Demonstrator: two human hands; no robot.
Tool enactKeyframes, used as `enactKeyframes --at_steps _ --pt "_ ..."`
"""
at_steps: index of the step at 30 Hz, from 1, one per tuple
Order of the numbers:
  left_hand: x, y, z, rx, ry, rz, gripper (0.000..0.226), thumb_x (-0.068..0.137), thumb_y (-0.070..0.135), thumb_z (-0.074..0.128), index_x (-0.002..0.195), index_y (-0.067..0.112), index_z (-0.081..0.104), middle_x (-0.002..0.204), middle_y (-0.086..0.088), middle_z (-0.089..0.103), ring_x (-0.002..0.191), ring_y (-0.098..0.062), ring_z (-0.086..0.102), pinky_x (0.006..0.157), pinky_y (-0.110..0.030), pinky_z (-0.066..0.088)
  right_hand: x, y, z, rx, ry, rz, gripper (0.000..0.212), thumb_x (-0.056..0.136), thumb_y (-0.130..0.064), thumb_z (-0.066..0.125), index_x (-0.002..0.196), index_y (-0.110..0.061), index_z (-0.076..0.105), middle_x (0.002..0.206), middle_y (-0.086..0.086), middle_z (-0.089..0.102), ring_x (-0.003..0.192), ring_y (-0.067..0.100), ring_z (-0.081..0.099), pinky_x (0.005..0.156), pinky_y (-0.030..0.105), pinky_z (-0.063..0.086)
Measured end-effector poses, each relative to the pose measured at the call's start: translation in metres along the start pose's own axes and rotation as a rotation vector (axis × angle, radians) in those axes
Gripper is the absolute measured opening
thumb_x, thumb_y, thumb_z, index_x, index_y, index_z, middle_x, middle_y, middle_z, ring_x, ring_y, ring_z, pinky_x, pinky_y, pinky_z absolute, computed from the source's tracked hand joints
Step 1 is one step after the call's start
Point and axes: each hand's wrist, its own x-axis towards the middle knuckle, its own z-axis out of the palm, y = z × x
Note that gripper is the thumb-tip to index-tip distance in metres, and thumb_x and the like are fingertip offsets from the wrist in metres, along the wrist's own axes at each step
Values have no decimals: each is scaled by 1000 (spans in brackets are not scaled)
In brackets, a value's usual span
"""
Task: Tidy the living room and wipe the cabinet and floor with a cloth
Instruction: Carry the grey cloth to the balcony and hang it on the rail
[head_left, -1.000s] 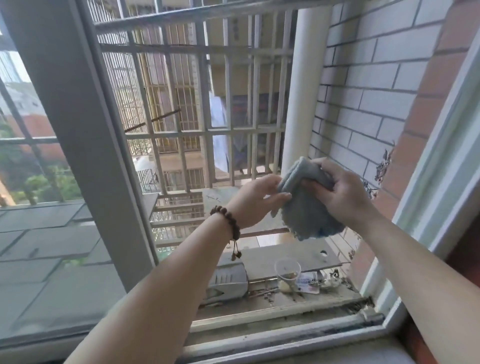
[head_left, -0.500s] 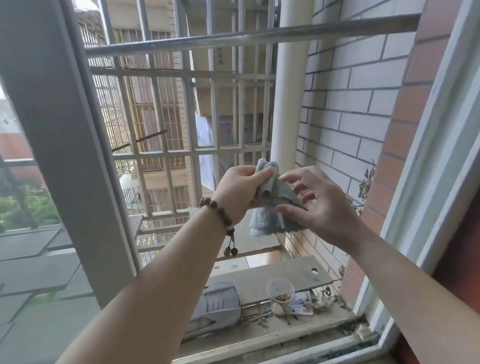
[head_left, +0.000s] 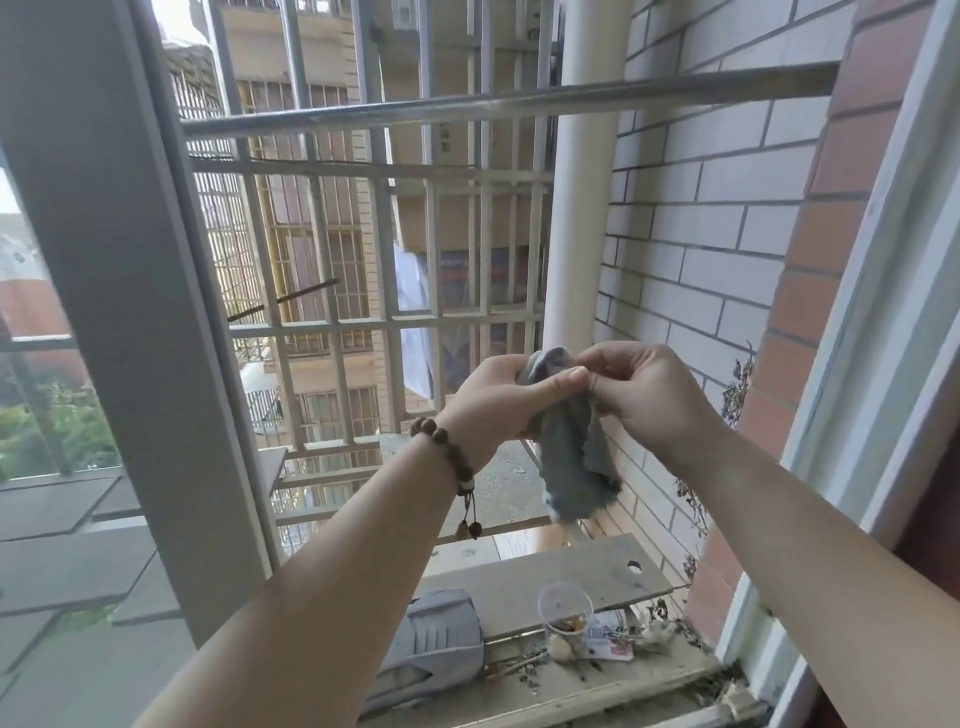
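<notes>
A grey-blue cloth (head_left: 574, 462) hangs outside the open window, bunched at the top and loose below. My left hand (head_left: 506, 397), with a bead bracelet on its wrist, grips the bunched top of the cloth. Close beside it on the right, my right hand (head_left: 641, 397) pinches the same upper edge. Both arms reach out past the window frame, above the outer ledge.
A metal security grille (head_left: 415, 322) and a horizontal bar (head_left: 519, 104) close off the space ahead. On the ledge below lie a grey board (head_left: 545, 582), a clear plastic cup (head_left: 565, 613), a grey plastic object (head_left: 431, 644) and dry debris. A brick wall (head_left: 701, 249) stands at the right.
The cloth went from a wad between both hands to hanging down from its pinched top. My hands rose in the view and the camera tilted upward.
</notes>
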Motion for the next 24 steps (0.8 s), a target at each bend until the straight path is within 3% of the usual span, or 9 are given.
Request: enactKeyframes --at_steps 3,5,9,11,13,15,17,22,24 --pt "6 5 -1 8 2 19 72 59 49 87 102 -4 64 103 -26 68 98 -38 67 91 -58 51 9 -7 -3 215 -44 143 5 79 -16 69 82 -13 72 76 8 70 68 18 64 58 26 53" --pt "10 8 -4 16 -11 29 57 66 37 86 98 -4 65 98 -24 69 91 -34 67 91 -58 51 14 -11 -8 325 -50 201 16 74 -20 67 84 -9 68 75 9 68 65 18 62 55 26 54" --pt "21 9 -8 259 90 67 35 75 25 81 99 6 63 95 -11 69 89 -27 67 78 -45 59 23 -20 -27 458 8 223 8 82 -20 62 82 -12 64 70 5 64 63 16 58 57 24 53" --pt "28 9 -11 436 188 100 43 77 27 79 112 16 55 101 0 63 89 -16 63 69 -27 58 28 -27 -39 422 73 241 12 93 -15 55 83 -13 61 68 4 62 61 16 58 53 27 52" --pt "36 11 -15 569 251 195 45 83 26 74 121 23 51 104 7 59 91 -11 58 67 -18 49 33 -35 -50 347 100 247 19 98 -16 49 80 -16 57 62 3 58 51 16 56 45 26 48" --pt "47 19 -18 685 273 273 25 88 26 68 112 23 61 100 9 59 90 -11 57 74 -21 44 39 -42 -59 278 86 212 20 98 -20 49 79 -18 56 62 4 58 51 19 56 47 28 48" --pt "60 28 -25 766 308 326 5 91 26 64 90 23 67 90 6 62 85 -15 60 74 -26 47 48 -47 -70 147 96 176 23 98 -23 52 75 -21 57 62 3 58 51 22 55 51 32 45" --pt "91 46 -45 914 413 303 29 91 12 52 65 24 55 82 -3 58 78 -25 58 68 -34 51 70 -60 -95 -1 167 121 25 95 -21 56 70 -21 59 63 3 54 46 19 50 46 26 39" --pt "97 53 -52 890 469 269 29 86 2 48 69 24 60 79 -1 60 77 -26 59 63 -33 50 78 -64 -101 -41 184 90 21 94 -20 59 73 -18 59 63 3 54 47 14 51 40 21 41"
